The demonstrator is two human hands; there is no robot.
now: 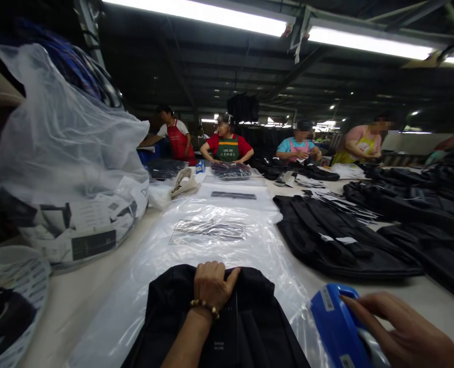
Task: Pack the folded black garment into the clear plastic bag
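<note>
My left hand (211, 286), with a beaded bracelet at its wrist, is closed over the top edge of a black backpack (257, 312) lying in front of me. A black card tag (225, 335) with small pale print hangs on the bag below that hand. Under the backpack spreads a stack of clear plastic bags (196, 245) with printed boxes. At the lower right my right hand (411, 324) grips a blue tape dispenser (336, 322), fingertips on its upper side. Part of that hand's grip is hidden.
Flat black bags (338, 240) with white labels lie at right, beside scattered paper slips (342, 202). A large plastic sack (73, 168) of tags stands at left, near a white plastic container (16, 306). Several people, one in a green apron (229, 148), work across the table.
</note>
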